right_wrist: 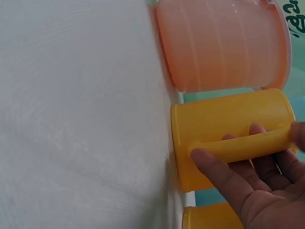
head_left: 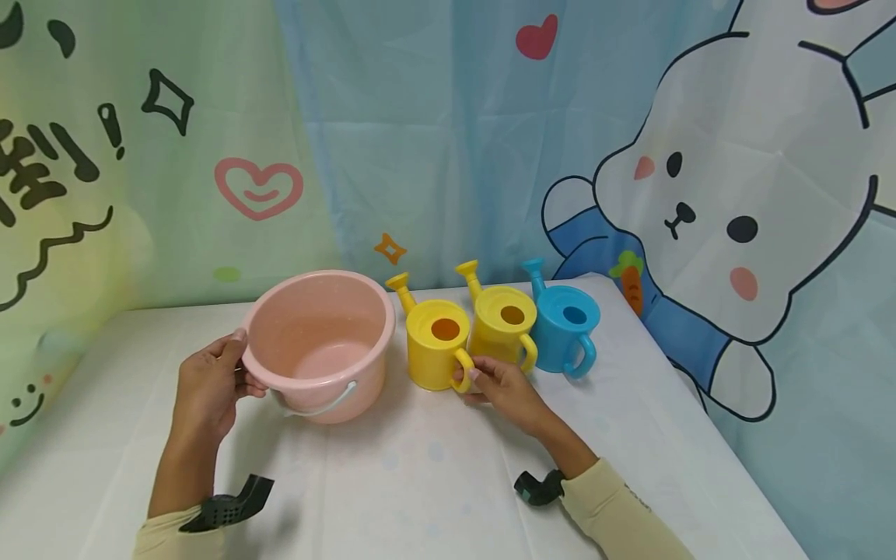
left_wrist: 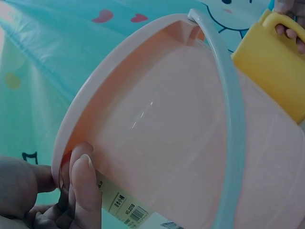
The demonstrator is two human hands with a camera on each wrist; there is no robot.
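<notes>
A pink bucket (head_left: 357, 381) with a pale blue-grey handle stands left of centre in the head view. My left hand (head_left: 210, 381) pinches its rim from the left, thumb on the outside edge and fingers beneath in the left wrist view. Right of the bucket, a yellow watering can (head_left: 428, 358) stands upright, its spout towards the back left. Around its handle (right_wrist: 248, 147) curl the fingers of my right hand (head_left: 507, 393). Beside it are a second yellow watering can (head_left: 493, 327) and a blue watering can (head_left: 560, 330), in a slanting row.
A white cloth (head_left: 392, 498) covers the table, whose right edge slopes down beyond the blue can. Behind hangs a printed curtain (head_left: 420, 140) with a rabbit and hearts. A label (left_wrist: 126, 205) is stuck under the bucket's rim. Black wrist devices (head_left: 234, 505) sit at both cuffs.
</notes>
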